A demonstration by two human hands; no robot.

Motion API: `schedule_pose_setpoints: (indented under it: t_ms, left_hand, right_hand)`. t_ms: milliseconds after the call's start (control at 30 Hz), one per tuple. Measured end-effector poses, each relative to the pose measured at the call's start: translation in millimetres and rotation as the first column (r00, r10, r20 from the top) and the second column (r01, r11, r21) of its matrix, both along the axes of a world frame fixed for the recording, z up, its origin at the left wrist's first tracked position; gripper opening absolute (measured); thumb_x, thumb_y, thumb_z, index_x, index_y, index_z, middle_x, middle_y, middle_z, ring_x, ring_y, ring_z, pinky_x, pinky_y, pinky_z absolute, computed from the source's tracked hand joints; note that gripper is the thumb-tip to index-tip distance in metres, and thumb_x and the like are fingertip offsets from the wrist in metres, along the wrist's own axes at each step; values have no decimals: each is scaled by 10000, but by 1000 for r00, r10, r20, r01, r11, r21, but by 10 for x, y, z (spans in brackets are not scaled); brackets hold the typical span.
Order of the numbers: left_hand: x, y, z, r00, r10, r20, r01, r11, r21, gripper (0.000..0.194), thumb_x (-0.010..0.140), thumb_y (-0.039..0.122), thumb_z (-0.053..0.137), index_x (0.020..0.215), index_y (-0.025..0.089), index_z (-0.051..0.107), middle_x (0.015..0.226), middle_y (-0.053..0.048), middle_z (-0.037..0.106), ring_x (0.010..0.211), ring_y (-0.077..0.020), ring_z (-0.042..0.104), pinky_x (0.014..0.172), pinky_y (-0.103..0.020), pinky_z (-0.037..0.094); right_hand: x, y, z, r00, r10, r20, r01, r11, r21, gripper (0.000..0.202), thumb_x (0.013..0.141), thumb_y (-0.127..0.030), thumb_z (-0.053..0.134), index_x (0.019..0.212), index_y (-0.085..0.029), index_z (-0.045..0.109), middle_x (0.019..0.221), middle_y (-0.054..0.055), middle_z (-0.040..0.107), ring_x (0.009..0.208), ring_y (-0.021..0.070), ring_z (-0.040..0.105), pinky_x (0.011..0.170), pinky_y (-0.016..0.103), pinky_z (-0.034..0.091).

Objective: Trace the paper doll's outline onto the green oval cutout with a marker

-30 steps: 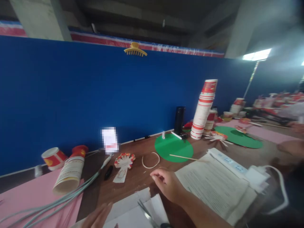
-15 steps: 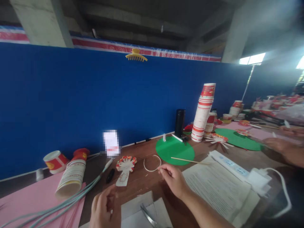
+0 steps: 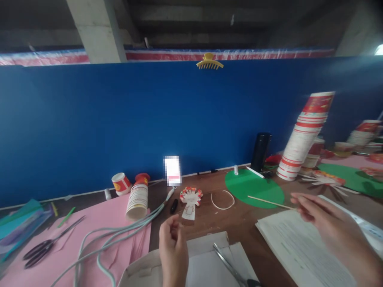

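Okay, far left we have blue and purple plastic pieces (image 3: pixel 25 227), blurred. Next, scissors (image 3: pixel 51 242) with dark handles, on pink paper (image 3: pixel 101 207), blades angled up and right. Grey-green cables (image 3: pixel 98 230) run across the same paper. Behind: a red and white cup (image 3: pixel 121 183), tilted, just beside a cup stack (image 3: pixel 138 200) lying on its side, mouth toward us.

Our left hand (image 3: pixel 173 245) is raised over a white cardboard piece (image 3: pixel 206 241), fingers curled in loosely. We see nothing in it; can't tell if the thumb meets the fingers. Beyond it on the brown counter (image 3: pixel 206 225): a paper flower (image 3: pixel 190 199) with a figure drawn on its stem. Right of that hand, a second pair of scissors (image 3: pixel 229 264) lies on the cardboard, then a thin pale loop (image 3: pixel 221 208) farther back.

Green disc (image 3: pixel 239 187) next, carrying a white marker (image 3: pixel 254 172). A thin wooden stick (image 3: pixel 271 202) crosses its near edge, right end at the fingertips of our right hand (image 3: pixel 321 217). Those fingers are bent together; can't tell if they grip the stick. Printed sheets (image 3: pixel 299 243) lie below that hand. Behind, a tall cup tower (image 3: pixel 302 137) leans right.
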State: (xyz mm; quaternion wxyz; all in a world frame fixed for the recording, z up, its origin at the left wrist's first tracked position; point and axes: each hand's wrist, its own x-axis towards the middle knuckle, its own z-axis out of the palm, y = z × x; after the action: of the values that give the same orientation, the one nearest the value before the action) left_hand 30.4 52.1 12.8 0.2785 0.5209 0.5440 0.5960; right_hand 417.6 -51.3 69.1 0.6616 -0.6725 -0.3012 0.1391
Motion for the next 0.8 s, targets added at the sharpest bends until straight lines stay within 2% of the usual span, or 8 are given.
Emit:
schedule_pose_setpoints:
  t_ms: [133, 233, 333, 500, 667, 800]
  left_hand:
    - [56, -30, -27, 998, -68, 9, 68, 998, 17, 428, 844, 532, 686, 1065, 168, 732, 998, -111, 723, 818, -256, 679, 702, -367, 541]
    - [81, -46, -66, 990, -141, -19, 141, 989, 38, 419, 851, 526, 712, 1061, 165, 740, 961, -97, 717, 775, -239, 665, 705, -362, 538]
    - [108, -71, -85, 984, -179, -17, 180, 983, 38, 434, 855, 550, 734, 1056, 165, 741, 896, -67, 697, 698, -210, 621, 676, -344, 515]
    - [191, -155, -10, 992, -117, 54, 116, 993, 29, 470, 901, 620, 685, 1054, 178, 724, 899, -40, 686, 623, -165, 536, 647, -321, 471]
    - [202, -187, 90, 989, -114, 93, 115, 993, -11, 467, 878, 630, 692, 1034, 190, 711, 849, -23, 674, 629, -171, 556, 620, -301, 466]
    - [169, -156, 83, 985, -106, 134, 115, 991, -63, 466, 846, 614, 711, 1046, 193, 715, 863, -32, 694, 673, -192, 609, 604, -295, 465]
  right_hand:
    - [-8, -256, -34, 993, -52, -107, 52, 999, -4, 552, 567, -700, 879, 891, -261, 794, 948, 115, 800, 689, 179, 648, 583, 334, 556]
    - [-129, -319, -135, 986, -65, -155, 65, 998, -11, 585, 533, -688, 885, 895, -237, 794, 877, 90, 784, 660, 160, 626, 570, 307, 543]
    - [-317, -283, -294, 983, -31, -179, 24, 999, -42, 559, 569, -662, 871, 885, -208, 795, 853, 100, 778, 625, 156, 606, 532, 297, 510]
    - [-620, -176, -542, 980, 92, -177, -116, 984, -135, 459, 685, -624, 787, 898, -219, 815, 797, 80, 771, 533, 152, 544, 457, 298, 429]
    - [-677, -175, -578, 975, 155, -159, -187, 960, -206, 424, 664, -596, 778, 862, -223, 814, 746, 57, 751, 490, 135, 502, 447, 294, 412]
    - [-666, -192, -562, 977, 168, -133, -196, 951, -238, 444, 653, -610, 760, 855, -217, 815, 726, 61, 744, 504, 149, 531, 458, 299, 424]
